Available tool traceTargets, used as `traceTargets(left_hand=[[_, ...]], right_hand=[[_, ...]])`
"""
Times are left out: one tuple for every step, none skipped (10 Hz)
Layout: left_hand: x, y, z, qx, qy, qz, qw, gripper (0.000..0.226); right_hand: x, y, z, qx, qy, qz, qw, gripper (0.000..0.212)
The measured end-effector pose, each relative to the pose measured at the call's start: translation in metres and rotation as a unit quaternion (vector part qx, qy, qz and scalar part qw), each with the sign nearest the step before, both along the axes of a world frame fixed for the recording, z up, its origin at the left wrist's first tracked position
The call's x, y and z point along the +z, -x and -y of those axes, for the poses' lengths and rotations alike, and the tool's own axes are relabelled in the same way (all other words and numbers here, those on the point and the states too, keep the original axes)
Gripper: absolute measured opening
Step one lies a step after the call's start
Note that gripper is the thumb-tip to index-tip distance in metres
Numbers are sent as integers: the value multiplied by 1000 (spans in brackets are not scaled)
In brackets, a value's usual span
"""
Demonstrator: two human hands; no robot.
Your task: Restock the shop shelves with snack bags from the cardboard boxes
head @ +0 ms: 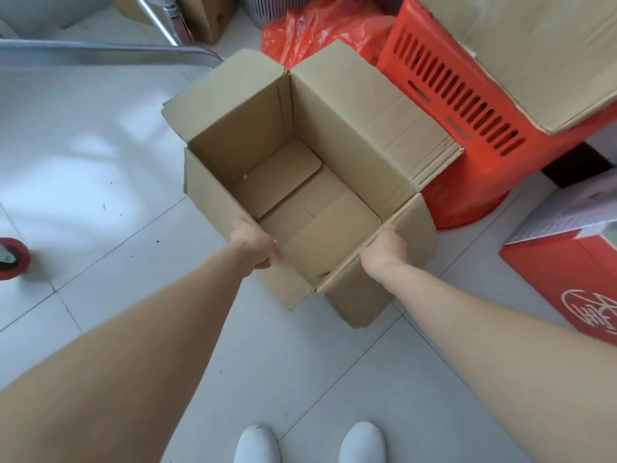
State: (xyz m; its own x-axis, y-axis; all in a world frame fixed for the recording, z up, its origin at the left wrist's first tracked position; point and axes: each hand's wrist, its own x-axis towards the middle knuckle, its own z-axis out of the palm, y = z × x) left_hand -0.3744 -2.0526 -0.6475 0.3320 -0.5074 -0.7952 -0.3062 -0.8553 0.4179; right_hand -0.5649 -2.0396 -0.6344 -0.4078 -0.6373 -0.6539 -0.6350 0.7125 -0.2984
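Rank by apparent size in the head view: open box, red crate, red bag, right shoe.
1. open box
2. red crate, partly covered by cardboard
3. red bag, partly hidden behind the box and crate, so its rank is unsure
4. right shoe, cut off by the frame edge

Cardboard box (pixel 350 128) dead centre, left hand (pixel 253 245) on its near-left rim, right hand (pixel 385 250) on its near-right rim. Behind it a plastic bag (pixel 310 31), and right of that a slotted crate (pixel 467 105) (second carton (pixel 521 45) on top). A printed box (pixel 567 272) lies further right on the floor (pixel 100 162), a wheel (pixel 13 259) far left, shoes (pixel 257 444) at the near edge
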Motion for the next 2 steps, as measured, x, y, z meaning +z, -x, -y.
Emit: traceTargets(left_hand=[[27,-10,-2,-64,-9,53,997,27],[72,-5,-1,-164,26,98,981,24]], right_hand=[[36,3,4,72,21,-10,997,39],[83,2,5,143,31,3,989,33]])
